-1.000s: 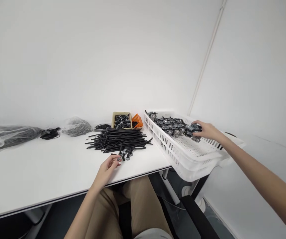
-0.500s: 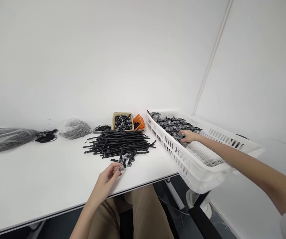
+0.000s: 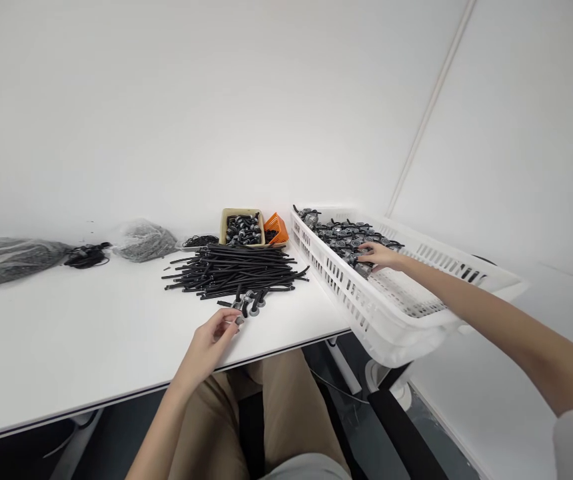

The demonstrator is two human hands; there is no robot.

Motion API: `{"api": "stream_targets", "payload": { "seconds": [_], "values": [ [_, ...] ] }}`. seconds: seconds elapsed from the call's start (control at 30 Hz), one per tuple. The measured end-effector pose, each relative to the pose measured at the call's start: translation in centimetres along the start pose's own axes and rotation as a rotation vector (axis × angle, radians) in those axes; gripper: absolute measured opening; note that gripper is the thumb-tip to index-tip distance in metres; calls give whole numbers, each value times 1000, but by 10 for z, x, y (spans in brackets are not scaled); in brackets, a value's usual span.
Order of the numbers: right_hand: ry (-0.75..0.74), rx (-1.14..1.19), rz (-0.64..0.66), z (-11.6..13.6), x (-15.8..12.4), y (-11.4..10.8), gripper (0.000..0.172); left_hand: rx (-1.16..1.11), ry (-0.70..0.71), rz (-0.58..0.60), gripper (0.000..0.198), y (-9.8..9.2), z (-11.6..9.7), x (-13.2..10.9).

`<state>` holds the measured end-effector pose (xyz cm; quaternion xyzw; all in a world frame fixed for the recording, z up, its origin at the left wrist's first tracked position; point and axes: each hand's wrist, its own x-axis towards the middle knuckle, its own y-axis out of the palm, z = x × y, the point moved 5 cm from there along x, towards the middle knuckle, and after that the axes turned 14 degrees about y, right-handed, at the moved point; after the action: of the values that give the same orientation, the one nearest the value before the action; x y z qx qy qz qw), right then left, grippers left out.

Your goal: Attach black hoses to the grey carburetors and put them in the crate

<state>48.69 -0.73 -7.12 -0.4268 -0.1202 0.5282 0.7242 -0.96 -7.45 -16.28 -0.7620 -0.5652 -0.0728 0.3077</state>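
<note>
My left hand is at the table's front, its thumb and fingers pinched on a small grey round-ended piece. Right beside those fingertips lies a little cluster of grey ring-like fittings with short black tubes. My right hand reaches over the wall of a white slotted basket. Its fingers are apart, resting at the near edge of rows of grey fittings with black tube ends. One grey fitting sits just beneath these fingers.
Behind the cluster spreads a pile of black tubes. Farther back stand a cream tray of small black-and-grey parts and a tilted orange basket. Clear plastic bags and a black cord bundle lie leftward. The basket overhangs the table's front edge.
The fingers of my right hand have loosened from the grey fitting in the basket. My left hand keeps its pinch. The whole view has shifted slightly as the camera tipped down.
</note>
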Motion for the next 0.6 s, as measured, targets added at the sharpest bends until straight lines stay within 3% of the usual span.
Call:
{"api": "stream_targets", "payload": {
  "seconds": [0.17,0.3,0.4,0.5,0.6],
  "values": [
    [22,3,14,0,-6,-9,73,-32,6,-18,40,0,1,1],
    [-134,-132,-234,34,-30,-30,60,-42,30,-22,36,0,-1,0],
    [-283,-113,-411,73,-76,-34,44,-30,47,-32,33,-1,-4,-1],
    [-553,-101,-421,107,-146,0,31,-4,55,-41,31,-1,-6,-2],
    [-965,-277,-287,117,-231,74,29,-20,51,-71,30,-2,-5,-2]
  ]
}}
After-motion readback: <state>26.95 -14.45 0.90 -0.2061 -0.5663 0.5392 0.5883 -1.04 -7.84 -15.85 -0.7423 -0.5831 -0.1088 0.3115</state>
